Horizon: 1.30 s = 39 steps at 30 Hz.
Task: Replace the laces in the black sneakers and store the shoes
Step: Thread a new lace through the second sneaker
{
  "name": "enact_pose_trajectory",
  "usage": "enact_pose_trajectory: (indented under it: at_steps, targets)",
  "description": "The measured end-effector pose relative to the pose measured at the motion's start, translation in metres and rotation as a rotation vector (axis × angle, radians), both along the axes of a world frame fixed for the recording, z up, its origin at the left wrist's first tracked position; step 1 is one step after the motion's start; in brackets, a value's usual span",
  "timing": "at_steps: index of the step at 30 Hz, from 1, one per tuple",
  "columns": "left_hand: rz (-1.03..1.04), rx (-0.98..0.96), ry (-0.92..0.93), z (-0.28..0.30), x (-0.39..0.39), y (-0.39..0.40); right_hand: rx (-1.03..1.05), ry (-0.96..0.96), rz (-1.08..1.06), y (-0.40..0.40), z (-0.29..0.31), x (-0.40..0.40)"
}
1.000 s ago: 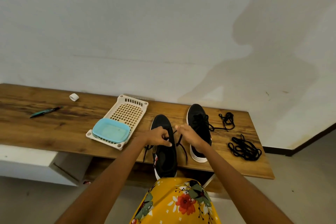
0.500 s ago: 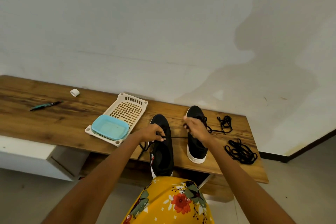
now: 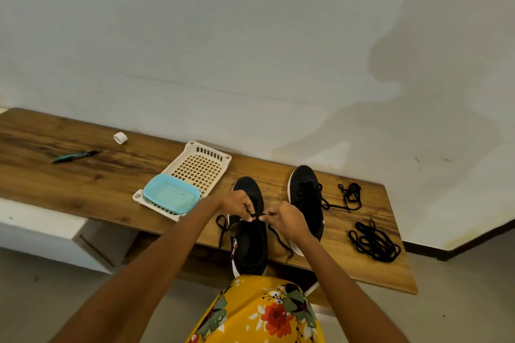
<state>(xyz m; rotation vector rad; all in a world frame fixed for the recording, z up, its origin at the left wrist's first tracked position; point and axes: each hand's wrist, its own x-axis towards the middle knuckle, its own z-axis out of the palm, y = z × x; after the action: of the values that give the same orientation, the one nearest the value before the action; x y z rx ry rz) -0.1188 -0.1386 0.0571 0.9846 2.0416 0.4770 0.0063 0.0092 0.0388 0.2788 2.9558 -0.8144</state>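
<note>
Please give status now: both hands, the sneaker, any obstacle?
Left hand and right hand each pinch the lace over the near sneaker. Second sneaker beside it, laced. Loose laces lie right, not obstructing.

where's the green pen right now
In the head view the green pen lies far left on the wooden bench, just below the small white ring.
</note>
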Motion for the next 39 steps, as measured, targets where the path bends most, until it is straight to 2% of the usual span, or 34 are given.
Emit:
enact_pose_trajectory:
  at_steps: [2,6,8,10,14,16,17,18,22,24,26,32,39]
  targets:
    - [-0.011,-0.025,-0.083,0.005,-0.004,-0.002,-0.068,-0.006,-0.02,0.004,0.0,-0.001]
    - [-0.01,-0.042,-0.135,0.007,-0.007,-0.008,-0.241,-0.072,-0.015,0.007,-0.011,0.001]
    - [0.014,-0.034,-0.135,0.002,-0.007,-0.011,-0.481,-0.106,-0.064,0.006,-0.012,0.004]
    - [0.04,-0.003,-0.09,-0.005,-0.003,-0.012,-0.751,-0.056,-0.202,0.008,-0.005,0.006]
    - [0.085,0.149,0.137,-0.014,0.014,-0.013,-1.386,0.27,-0.572,0.015,0.015,0.003]
    - [0.155,0.21,0.22,-0.021,0.024,-0.012,-1.541,0.374,-0.628,0.014,0.025,0.001]
    - [0.183,0.223,0.24,-0.023,0.027,-0.011,-1.523,0.372,-0.606,0.012,0.029,0.0]
    - [0.205,0.23,0.251,-0.024,0.029,-0.01,-1.402,0.321,-0.551,0.009,0.032,0.0]
    - [0.251,0.251,0.225,-0.023,0.034,-0.008,-0.584,-0.022,0.003,-0.005,0.031,0.005]
    - [0.273,0.242,0.198,-0.025,0.033,-0.008,-0.336,-0.141,0.189,-0.008,0.02,0.003]
    - [0.303,0.227,0.17,-0.024,0.03,-0.008,-0.184,-0.132,0.232,-0.01,0.01,0.004]
    - [0.282,0.205,0.051,-0.024,0.022,-0.01,-0.141,0.059,0.085,-0.01,-0.004,0.007]
    - [0.258,0.204,-0.051,-0.027,0.018,-0.016,-0.24,0.089,-0.035,-0.014,-0.012,0.0]
